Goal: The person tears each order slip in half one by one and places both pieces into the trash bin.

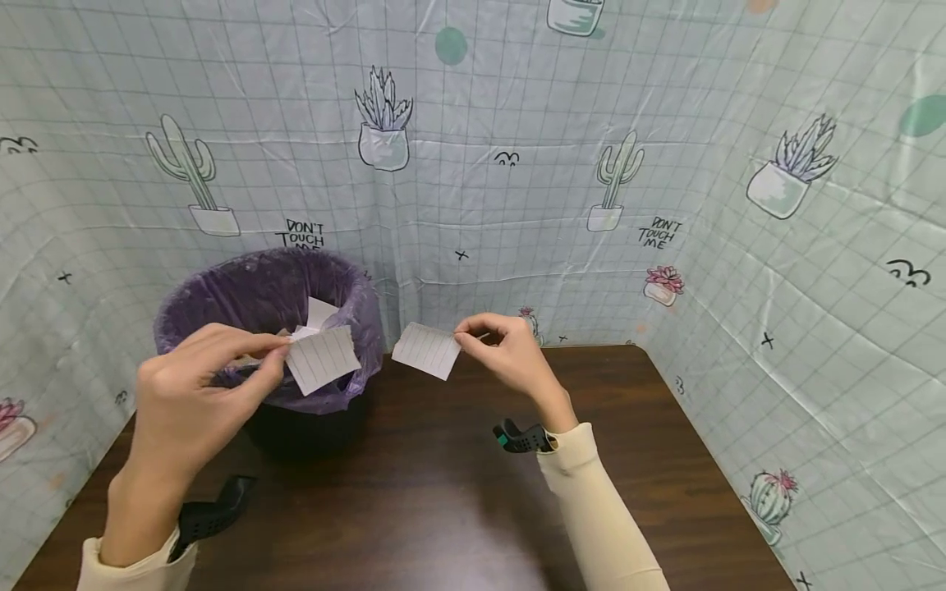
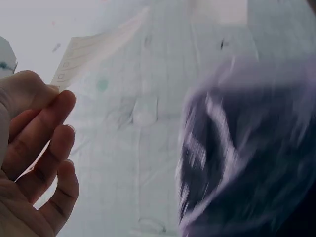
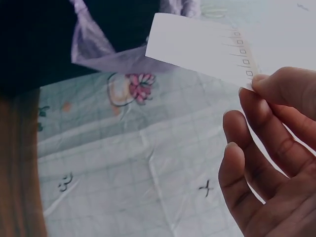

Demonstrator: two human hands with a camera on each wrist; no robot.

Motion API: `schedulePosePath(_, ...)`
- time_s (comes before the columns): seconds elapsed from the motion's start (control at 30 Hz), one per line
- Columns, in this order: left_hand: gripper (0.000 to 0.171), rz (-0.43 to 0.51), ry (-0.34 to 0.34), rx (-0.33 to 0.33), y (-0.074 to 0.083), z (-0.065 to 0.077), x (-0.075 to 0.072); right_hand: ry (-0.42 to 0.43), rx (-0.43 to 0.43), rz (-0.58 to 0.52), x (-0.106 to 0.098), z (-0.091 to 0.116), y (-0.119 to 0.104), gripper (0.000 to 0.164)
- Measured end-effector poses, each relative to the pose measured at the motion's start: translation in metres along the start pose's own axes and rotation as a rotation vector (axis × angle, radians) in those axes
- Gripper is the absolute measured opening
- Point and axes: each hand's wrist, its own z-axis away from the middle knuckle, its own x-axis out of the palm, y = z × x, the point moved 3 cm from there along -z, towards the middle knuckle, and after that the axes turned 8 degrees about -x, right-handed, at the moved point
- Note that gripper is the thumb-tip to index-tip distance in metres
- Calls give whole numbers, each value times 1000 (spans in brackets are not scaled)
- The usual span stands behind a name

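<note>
Between thumb and index finger, my left hand [image 1: 199,390] pinches a torn piece of lined paper [image 1: 323,361] in front of the trash can's opening. My right hand [image 1: 512,355] pinches another piece of lined paper [image 1: 426,350] by its corner, to the right of the can. The two pieces are apart. A purple bag [image 1: 364,305] lines the black trash can [image 1: 310,431]. White paper scraps [image 1: 321,312] show inside it, partly hidden by the left piece. In the right wrist view, small printed boxes run along one edge of the right piece [image 3: 192,47].
The can stands at the back left of a dark wooden table [image 1: 443,492]. A grid-patterned curtain [image 1: 473,197] with cactus drawings hangs behind and along the sides. Each wrist carries a black camera mount [image 1: 521,437].
</note>
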Motion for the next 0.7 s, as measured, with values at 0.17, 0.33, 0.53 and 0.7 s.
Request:
schedulePosePath(0.17, 35, -38, 51, -27, -8, -6, -19, 31, -38, -14, 5, -16, -11, 7)
schedulePosePath(0.33, 54, -122, 58, -19, -16, -9, -30, 35, -122, -16, 15, -31, -22, 8)
schedulePosePath(0.53, 63, -223, 10, 6, -26, -13, -32, 33, -221, 6, 22, -49, -38, 7)
schedulePosePath(0.7, 66, -261, -25, 14, -29, -18, -30, 25, -260, 24, 26, -61, -47, 7)
